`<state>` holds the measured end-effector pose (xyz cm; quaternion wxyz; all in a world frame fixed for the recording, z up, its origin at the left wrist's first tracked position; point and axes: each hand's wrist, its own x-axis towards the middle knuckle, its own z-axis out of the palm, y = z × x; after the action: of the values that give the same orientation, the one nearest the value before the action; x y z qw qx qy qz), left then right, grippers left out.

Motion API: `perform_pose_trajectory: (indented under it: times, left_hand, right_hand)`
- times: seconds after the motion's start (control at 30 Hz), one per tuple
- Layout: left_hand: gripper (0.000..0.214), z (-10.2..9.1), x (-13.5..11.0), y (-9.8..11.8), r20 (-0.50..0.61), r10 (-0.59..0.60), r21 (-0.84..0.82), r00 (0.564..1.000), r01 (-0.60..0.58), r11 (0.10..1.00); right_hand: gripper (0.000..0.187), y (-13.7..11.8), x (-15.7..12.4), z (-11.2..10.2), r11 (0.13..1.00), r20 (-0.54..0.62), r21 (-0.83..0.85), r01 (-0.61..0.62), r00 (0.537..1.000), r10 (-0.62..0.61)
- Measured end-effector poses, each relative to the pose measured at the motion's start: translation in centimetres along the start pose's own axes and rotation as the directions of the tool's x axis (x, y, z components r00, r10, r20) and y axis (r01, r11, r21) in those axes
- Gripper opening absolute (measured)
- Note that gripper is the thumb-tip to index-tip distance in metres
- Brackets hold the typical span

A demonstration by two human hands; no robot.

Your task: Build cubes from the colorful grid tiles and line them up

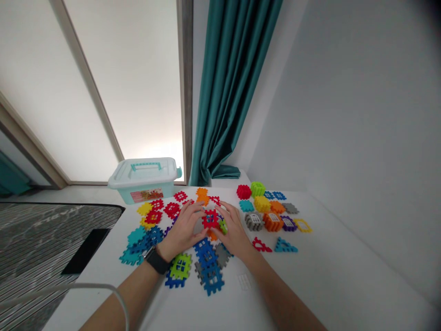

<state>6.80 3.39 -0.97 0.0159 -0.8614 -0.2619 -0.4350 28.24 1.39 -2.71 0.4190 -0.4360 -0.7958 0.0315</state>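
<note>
Between my two hands, over the middle of the pile, is a red window-patterned interlocking tile. My left hand grips its left edge, thumb below and fingers above. On the opposite edge my right hand holds it the same way. Partly hidden behind the right fingers is a lime green tile. Blue tiles and a grey tile lie just below the hands. Loose red tiles and orange tiles lie behind them.
A lidded pale-teal storage box stands at the back left. On the right are assembled cubes, among them an orange cube and a grey cube, plus triangle pieces. Teal tiles lie left. A white cable crosses the lower left.
</note>
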Motion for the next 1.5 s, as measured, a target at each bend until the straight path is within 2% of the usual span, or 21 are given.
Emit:
perform_pose_trajectory:
  times: [0.17,0.37,0.57,0.7,1.0,1.27,1.37,1.5]
  left_hand:
    - [0.044,0.0,0.0,0.1,0.085,-0.033,0.044,0.996,0.030,0.999]
    - [0.046,-0.7,0.3,0.1,0.089,-0.110,0.136,0.990,0.097,0.986]
    - [0.039,-1.0,0.5,-0.2,0.121,-0.076,0.196,0.990,0.051,0.979]
    - [0.037,-1.0,0.5,-0.4,0.139,-0.040,0.176,0.989,0.015,0.984]
    - [0.038,-0.9,0.2,-1.0,0.161,-0.048,0.187,0.986,0.017,0.982]
    - [0.039,-1.1,0.3,-1.1,0.164,-0.043,0.158,0.986,0.017,0.987]
    - [0.039,-1.1,0.2,-1.1,0.187,-0.040,0.177,0.982,0.006,0.984]
    - [0.037,-1.1,0.1,-1.0,0.217,-0.031,0.182,0.976,-0.010,0.983]
  right_hand:
    - [0.051,0.5,0.0,-0.4,1.000,0.051,0.022,-0.016,0.999,0.015]
    - [0.052,0.6,0.0,-0.4,0.998,0.059,0.034,-0.043,0.997,0.041]
    - [0.049,0.6,-0.1,-0.3,0.997,0.038,0.041,-0.060,0.998,0.059]
    - [0.050,0.7,-0.1,-0.4,0.997,0.044,0.032,-0.067,0.997,0.066]
    - [0.056,0.0,0.0,-0.3,0.987,0.105,0.061,-0.148,0.984,0.141]
    - [0.057,0.0,-0.1,0.0,0.984,0.111,0.080,-0.161,0.982,0.152]
    - [0.056,0.0,-0.1,-0.2,0.987,0.122,0.069,-0.148,0.983,0.139]
    - [0.057,0.1,0.0,-0.9,0.996,0.206,0.053,-0.069,0.977,0.057]
